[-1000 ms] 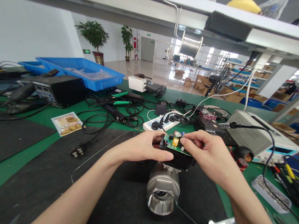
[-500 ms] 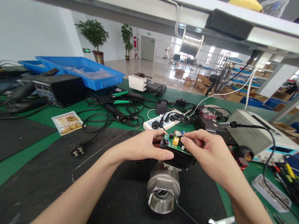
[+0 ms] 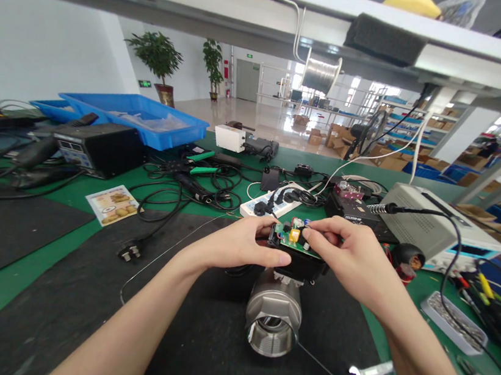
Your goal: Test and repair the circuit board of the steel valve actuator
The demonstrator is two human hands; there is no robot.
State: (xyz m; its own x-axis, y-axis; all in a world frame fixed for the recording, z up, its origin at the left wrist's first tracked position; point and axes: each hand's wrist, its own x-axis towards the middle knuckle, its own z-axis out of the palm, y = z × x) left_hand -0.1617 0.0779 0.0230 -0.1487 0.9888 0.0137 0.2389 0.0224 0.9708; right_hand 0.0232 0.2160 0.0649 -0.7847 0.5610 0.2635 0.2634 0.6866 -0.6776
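A green circuit board (image 3: pixel 287 240) with a yellow part sits on top of a black housing (image 3: pixel 300 266). Beneath the housing is a shiny metal valve body (image 3: pixel 274 314), its threaded opening facing me. My left hand (image 3: pixel 236 242) is wrapped round the left side of the black housing, thumb along its front edge. The fingers of my right hand (image 3: pixel 346 249) pinch at the right part of the board, by its small components; the fingertips partly hide what they touch. A thin wire (image 3: pixel 319 364) runs out from beside the valve to the right.
A wrench (image 3: pixel 371 374) and a white tray of small parts (image 3: pixel 454 323) lie at the right, near a bench instrument (image 3: pixel 439 228). Behind my hands is a power strip (image 3: pixel 248 207) with cables. A blue bin (image 3: pixel 169 134) stands back left; a shelf (image 3: pixel 238 1) spans overhead.
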